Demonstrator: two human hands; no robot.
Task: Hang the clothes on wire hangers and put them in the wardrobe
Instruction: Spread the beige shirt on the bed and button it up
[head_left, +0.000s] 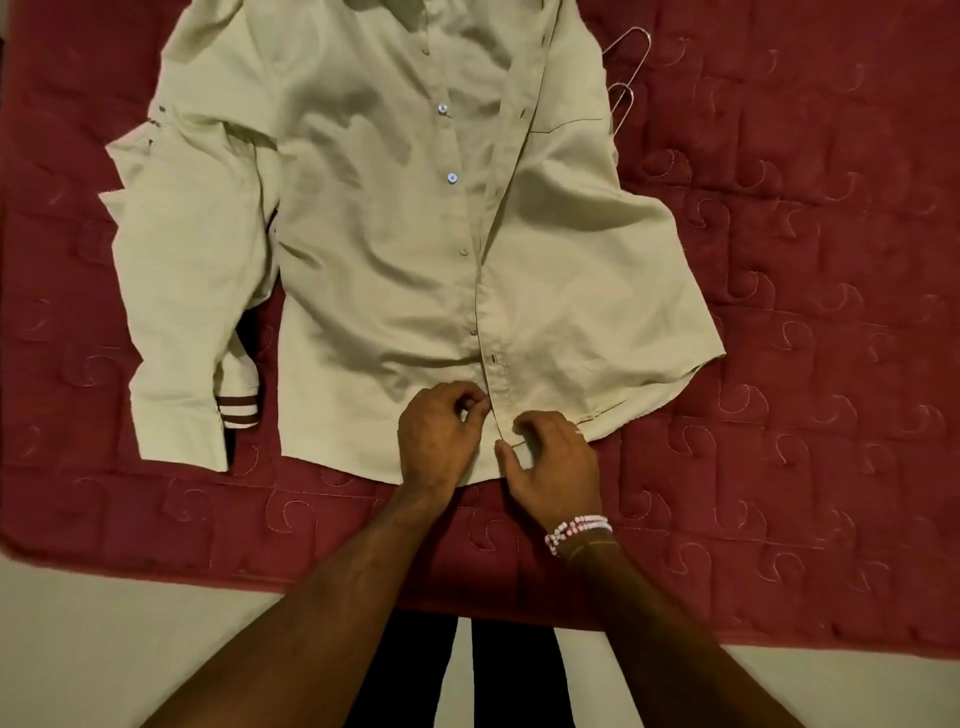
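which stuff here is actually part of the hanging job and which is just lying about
Part of the job:
shirt, pinched near its hem by the left hand and right hand
wire hangers poking out beside it
striped-cuff garment under its sleeve, probably next

Just lying about:
red quilt
beaded bracelet on the right wrist

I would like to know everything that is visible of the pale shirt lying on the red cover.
The shirt is pale cream, of creased cloth, with small buttons down the front, those visible undone. It lies flat, front up, on the red quilted cover, hem toward the person. One long sleeve is folded alongside the body, over a striped cuff. The left hand and right hand pinch its front edges near the hem. Wire hangers stick out beside its shoulder.
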